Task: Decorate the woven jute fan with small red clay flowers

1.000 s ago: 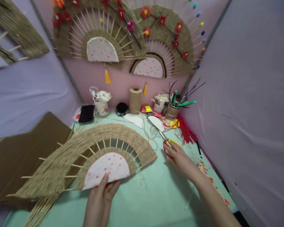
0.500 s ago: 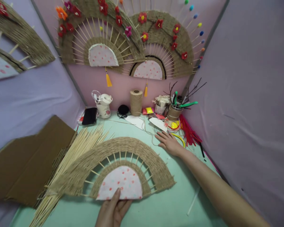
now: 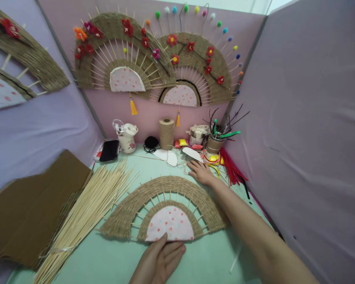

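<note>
A half-round woven jute fan point(image 3: 165, 189) with a pink dotted paper centre point(image 3: 170, 225) lies flat on the mint table point(image 3: 207, 256). My left hand point(image 3: 162, 258) rests at the fan's straight lower edge, thumb on the paper centre, fingers flat and apart. My right hand point(image 3: 199, 172) reaches past the fan's upper right rim and lies palm down with fingers spread on thin jute string near a white cut-out point(image 3: 191, 154). Neither hand holds anything that I can see.
A bundle of bamboo sticks point(image 3: 85, 213) and brown cardboard point(image 3: 32, 209) lie at left. Along the back stand a small white jug point(image 3: 126, 136), a black phone point(image 3: 109, 150), a jute spool point(image 3: 167, 133), a tool cup point(image 3: 215, 142) and red pipe cleaners point(image 3: 232, 167). Finished fans hang on the walls.
The fan has turned and slid right until it lies level in front of me. My right hand left the red-handled scissors and moved back and left onto the table behind the fan.
</note>
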Available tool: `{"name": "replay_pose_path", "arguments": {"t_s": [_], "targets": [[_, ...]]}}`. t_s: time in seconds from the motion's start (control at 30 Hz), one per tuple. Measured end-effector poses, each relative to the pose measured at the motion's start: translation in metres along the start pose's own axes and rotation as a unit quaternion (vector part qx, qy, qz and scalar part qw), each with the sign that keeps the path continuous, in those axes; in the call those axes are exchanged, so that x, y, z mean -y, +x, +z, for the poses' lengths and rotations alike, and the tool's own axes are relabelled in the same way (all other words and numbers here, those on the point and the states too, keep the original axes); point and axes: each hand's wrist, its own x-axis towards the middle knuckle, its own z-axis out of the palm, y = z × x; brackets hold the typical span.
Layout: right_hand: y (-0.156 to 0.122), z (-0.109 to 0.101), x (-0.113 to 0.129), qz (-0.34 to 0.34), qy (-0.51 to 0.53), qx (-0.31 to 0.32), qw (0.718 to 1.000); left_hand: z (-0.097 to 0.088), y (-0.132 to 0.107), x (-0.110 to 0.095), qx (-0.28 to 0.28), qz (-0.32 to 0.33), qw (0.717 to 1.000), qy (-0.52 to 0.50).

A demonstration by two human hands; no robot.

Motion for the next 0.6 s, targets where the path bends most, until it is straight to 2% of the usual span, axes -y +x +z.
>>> {"name": "replay_pose_path", "arguments": {"t_s": [0.07,0.13,0.23,0.37,0.47,0.6], "targets": [[0.001,-0.003,0.0,-0.005,0.014,-0.01,1.0,-0.008,-0.002,-0.007,0.024,-0.047,0.998,0.021],[0.0,-0.006,0.0,-0.013,0.028,-0.023,0.999,-0.014,-0.003,-0.013,0.034,-0.06,0.997,0.039],[-0.004,-0.012,0.003,-0.031,0.044,-0.04,0.998,-0.019,-0.001,-0.018,0.04,-0.039,0.997,0.052],[-0.014,-0.028,0.011,-0.043,0.062,-0.05,0.996,-0.017,0.005,-0.017,0.041,-0.013,0.999,0.017],[-0.035,-0.046,0.022,-0.039,0.073,-0.05,0.995,-0.012,0.008,-0.013,0.038,-0.022,0.999,-0.01],[-0.09,-0.059,0.049,-0.032,0.097,-0.055,0.993,-0.006,0.004,-0.005,0.051,-0.017,0.998,-0.021]]}}
